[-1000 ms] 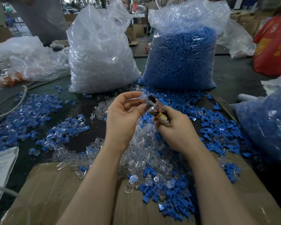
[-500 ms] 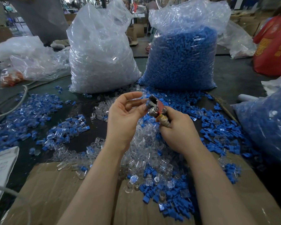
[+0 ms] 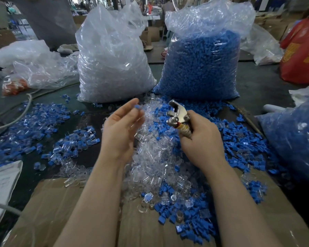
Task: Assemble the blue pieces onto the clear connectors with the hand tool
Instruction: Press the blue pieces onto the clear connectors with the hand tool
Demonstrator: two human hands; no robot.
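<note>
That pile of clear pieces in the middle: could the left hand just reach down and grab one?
Probably yes. The left hand hovers right beside the clear pieces with nothing between, though its fingertips seem to pinch a small blue piece already.

Both bare forearms reach forward, roughly parallel. The left hand is raised with its palm turned inward toward the right hand, fingers loosely extended, and its blurred fingertips pinch something small and blue. The right hand sits just beside it at about the same height, back upward, fingers curled tight in a fist-like grip.
</note>
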